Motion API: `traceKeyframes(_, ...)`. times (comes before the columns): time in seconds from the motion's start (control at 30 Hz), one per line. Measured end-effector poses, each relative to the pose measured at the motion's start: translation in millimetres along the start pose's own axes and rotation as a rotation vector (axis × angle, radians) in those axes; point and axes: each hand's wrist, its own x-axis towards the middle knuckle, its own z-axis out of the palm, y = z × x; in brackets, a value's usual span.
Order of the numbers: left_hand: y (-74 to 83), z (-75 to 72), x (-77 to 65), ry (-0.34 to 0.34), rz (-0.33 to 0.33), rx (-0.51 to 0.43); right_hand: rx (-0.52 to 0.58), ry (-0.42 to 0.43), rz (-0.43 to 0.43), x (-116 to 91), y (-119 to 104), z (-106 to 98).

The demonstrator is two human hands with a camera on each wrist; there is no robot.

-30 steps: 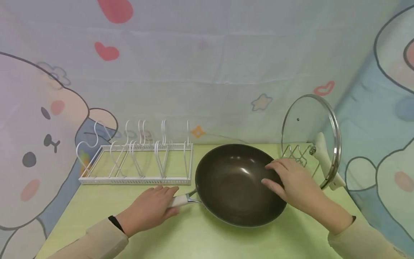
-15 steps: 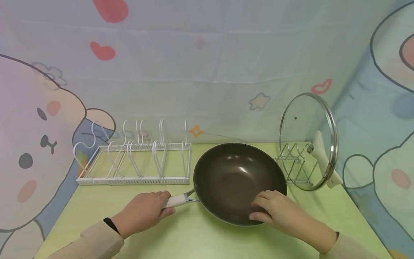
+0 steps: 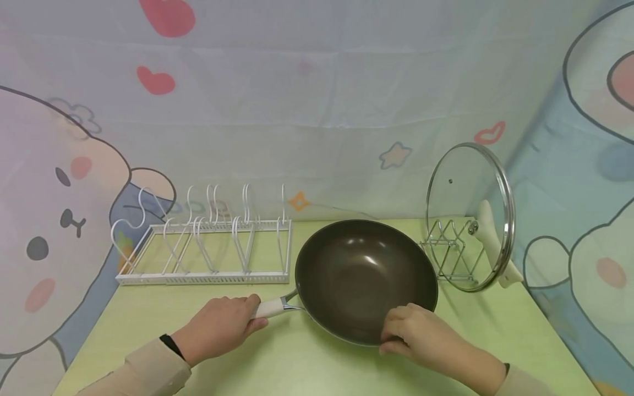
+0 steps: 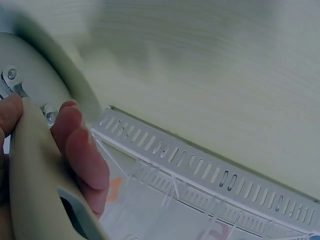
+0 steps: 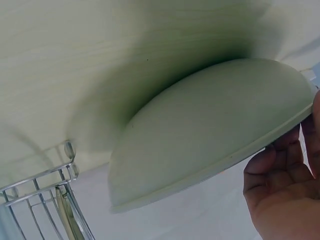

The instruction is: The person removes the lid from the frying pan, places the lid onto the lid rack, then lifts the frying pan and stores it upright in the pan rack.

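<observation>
A dark-lined wok (image 3: 366,275) with a pale outer wall (image 5: 210,115) is in the middle of the head view, its inside facing up. My left hand (image 3: 218,330) grips its cream handle (image 3: 269,308); in the left wrist view, fingers wrap both sides of that handle (image 4: 35,165). At the near right rim, my right hand (image 3: 426,341) pinches the edge, fingertips inside and thumb outside. The fingers (image 5: 287,165) show behind the rim in the right wrist view. Whether the wok's base touches the table is hard to tell.
A white rack (image 3: 203,279) with upright dividers stands back left. Back right, a glass lid (image 3: 509,214) with a cream knob leans upright in a small wire stand (image 3: 446,276). A printed cloth (image 3: 317,99) hangs behind the green table (image 3: 307,368).
My right hand has moved from the wok's right side to its near right rim and now pinches it. My left hand has slid slightly back along the handle. The wok has barely shifted.
</observation>
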Motion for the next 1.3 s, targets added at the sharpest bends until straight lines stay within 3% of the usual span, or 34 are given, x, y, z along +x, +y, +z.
traceKeyframes(0.27, -0.1, 1.4, -1.1, 0.017, 0.014, 0.010, -0.010, -0.024, 0.030, 2, -4, 0)
traceKeyframes(0.5, 1.5, 0.3, 1.1, 0.028, 0.019, 0.003, -0.072, 0.009, 0.018, 3, -1, 1)
traceKeyframes(0.83, 12.4, 3.8, 12.6, 0.022, -0.024, -0.030, -0.131, -0.034, 0.136, 4, 15, -5)
traceKeyframes(1.03, 20.9, 5.9, 18.6, 0.020, -0.042, -0.052, -0.149, -0.016, 0.169, 4, 30, -7)
traceKeyframes(1.3, 33.3, 1.8, 23.2, -0.077, -0.139, -0.196, -0.151, -0.033, 0.209, 6, 47, -8)
